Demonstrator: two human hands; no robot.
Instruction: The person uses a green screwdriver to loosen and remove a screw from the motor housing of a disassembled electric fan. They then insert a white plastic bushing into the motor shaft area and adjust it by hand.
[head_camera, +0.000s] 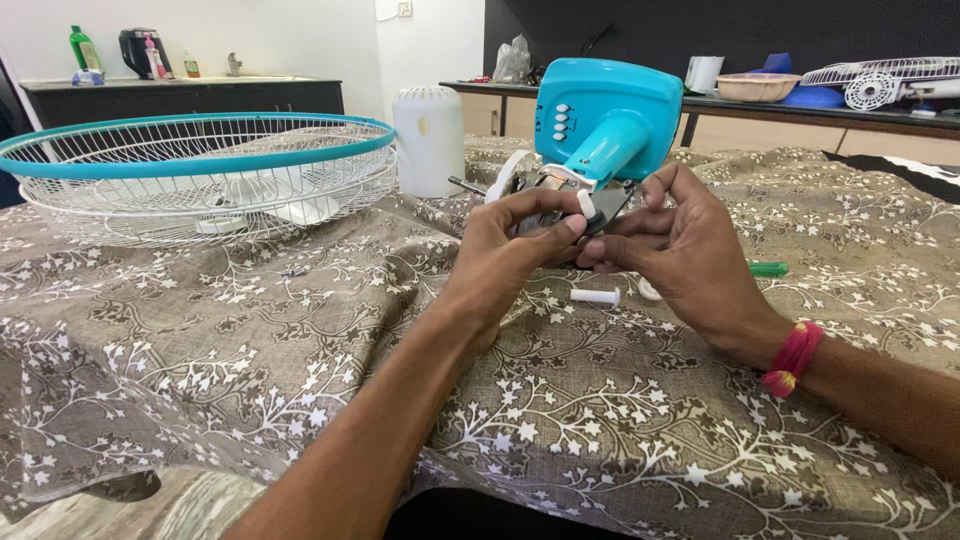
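Hands (590, 240) on fan motor (560, 190)

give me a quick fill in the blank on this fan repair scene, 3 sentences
1. Both hands, left hand and right hand, work on the motor part of a fan body coloured ____.
2. A red band sits on the ____ wrist.
3. The fan guard lies to the ____ of the hands.

Missing words: turquoise; right; left
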